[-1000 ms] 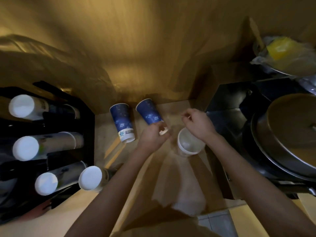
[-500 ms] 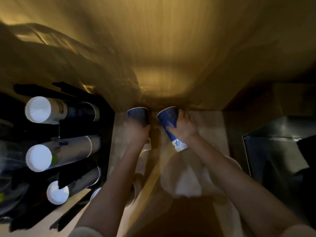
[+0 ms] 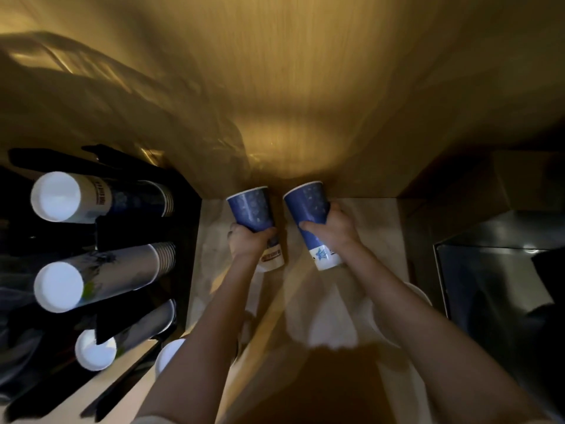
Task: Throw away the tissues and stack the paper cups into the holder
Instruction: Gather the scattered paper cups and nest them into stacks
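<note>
Item: two blue paper cups, one per hand. My left hand (image 3: 249, 243) was wrapped round the left cup (image 3: 252, 213); my right hand (image 3: 331, 229) was wrapped round the right cup (image 3: 308, 209), just beside it. Holder (image 3: 101, 228): well left of my left hand, its stacks lying sideways. Advice: nest one cup inside the other squarely, grip lightly to avoid crushing the rims.
</note>
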The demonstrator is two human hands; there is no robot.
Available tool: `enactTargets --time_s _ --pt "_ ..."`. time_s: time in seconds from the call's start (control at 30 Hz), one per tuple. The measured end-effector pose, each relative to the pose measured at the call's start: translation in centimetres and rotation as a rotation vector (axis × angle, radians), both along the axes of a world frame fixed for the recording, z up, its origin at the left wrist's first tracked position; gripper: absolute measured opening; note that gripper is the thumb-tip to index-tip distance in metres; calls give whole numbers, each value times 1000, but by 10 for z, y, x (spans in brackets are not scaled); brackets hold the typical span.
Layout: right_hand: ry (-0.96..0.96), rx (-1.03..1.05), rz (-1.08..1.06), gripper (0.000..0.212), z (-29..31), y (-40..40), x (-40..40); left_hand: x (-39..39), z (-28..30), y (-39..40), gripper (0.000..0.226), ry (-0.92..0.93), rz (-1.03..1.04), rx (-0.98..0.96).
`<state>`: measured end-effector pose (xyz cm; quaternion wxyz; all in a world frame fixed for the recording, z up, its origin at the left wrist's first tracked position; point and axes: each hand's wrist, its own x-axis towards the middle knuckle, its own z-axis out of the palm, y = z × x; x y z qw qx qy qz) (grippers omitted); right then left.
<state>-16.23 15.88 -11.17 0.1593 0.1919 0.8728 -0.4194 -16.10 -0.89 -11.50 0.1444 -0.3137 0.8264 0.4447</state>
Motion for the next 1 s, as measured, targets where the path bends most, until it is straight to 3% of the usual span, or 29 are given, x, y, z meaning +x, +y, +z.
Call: enactTargets --time_s 0.17,0.33,0.47,0.67,0.8,1.0 --pt "194 -161 -98 70 32 18 19 32 21 13 78 211 -39 171" --pt "483 -279 -261 60 73 33 62 81 22 20 82 348 -249 228" --pt "596 -386 -322 67 101 35 98 120 17 25 97 347 -390 180" --pt "676 -590 -367 81 112 20 164 160 2 19 77 322 -480 64" --pt "602 -529 -232 86 95 0 187 166 0 13 67 317 -480 38" --pt "603 -365 -138 79 79 -23 187 169 2 14 75 318 -454 91"
